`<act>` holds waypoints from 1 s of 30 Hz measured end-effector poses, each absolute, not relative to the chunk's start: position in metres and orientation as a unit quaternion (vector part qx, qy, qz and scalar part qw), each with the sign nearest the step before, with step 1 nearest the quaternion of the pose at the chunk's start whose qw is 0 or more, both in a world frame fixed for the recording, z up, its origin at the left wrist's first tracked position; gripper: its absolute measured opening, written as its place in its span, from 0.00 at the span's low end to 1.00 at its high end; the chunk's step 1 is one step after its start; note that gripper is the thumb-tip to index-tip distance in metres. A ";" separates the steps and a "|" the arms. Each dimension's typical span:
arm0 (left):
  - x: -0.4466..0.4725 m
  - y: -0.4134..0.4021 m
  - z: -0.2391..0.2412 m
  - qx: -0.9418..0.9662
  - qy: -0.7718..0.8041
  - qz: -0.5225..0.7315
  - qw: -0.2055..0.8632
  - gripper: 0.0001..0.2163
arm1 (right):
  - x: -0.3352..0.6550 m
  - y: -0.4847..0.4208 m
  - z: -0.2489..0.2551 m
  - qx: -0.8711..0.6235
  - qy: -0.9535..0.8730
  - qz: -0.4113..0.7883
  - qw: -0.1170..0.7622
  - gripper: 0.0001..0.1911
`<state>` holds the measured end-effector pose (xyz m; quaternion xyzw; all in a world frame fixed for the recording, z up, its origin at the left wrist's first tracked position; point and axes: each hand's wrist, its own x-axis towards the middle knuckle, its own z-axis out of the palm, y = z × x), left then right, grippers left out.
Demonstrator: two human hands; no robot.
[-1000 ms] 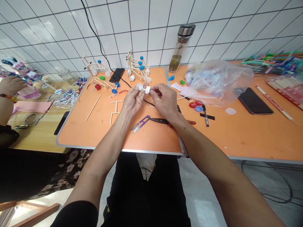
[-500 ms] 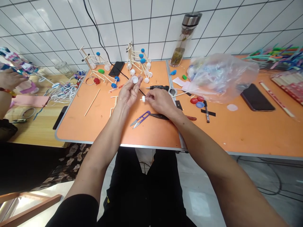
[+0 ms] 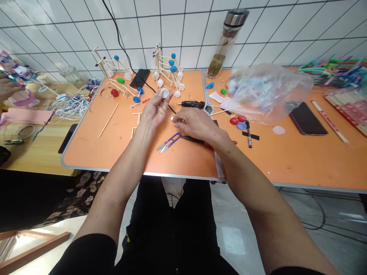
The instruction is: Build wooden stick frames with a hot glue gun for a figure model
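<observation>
A slim pale wooden stick lies on the smooth orange surface. The left hand, palm up, pinches a shallow round white plastic cap, its hollow showing. The right hand's fingers press together on a small white piece, mostly hidden. Inside the crumpled translucent plastic bag, shapes blur.

a glass tumbler with a metal lid stands at the back of the orange bench, near the white tiled wall. a black cable hangs down the wall and crosses a dark phone; another phone lies well to the right, near piled pipe cleaners. on the wooden bench at far left sit a glass jar, tangled white cords and a pink sheet.
</observation>
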<state>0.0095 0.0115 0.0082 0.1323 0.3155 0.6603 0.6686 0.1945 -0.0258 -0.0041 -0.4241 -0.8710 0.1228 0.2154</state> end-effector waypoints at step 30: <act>0.006 0.005 0.015 0.082 0.307 0.637 0.703 0.10 | 0.201 -0.024 0.021 -0.317 -0.648 0.559 0.409 0.23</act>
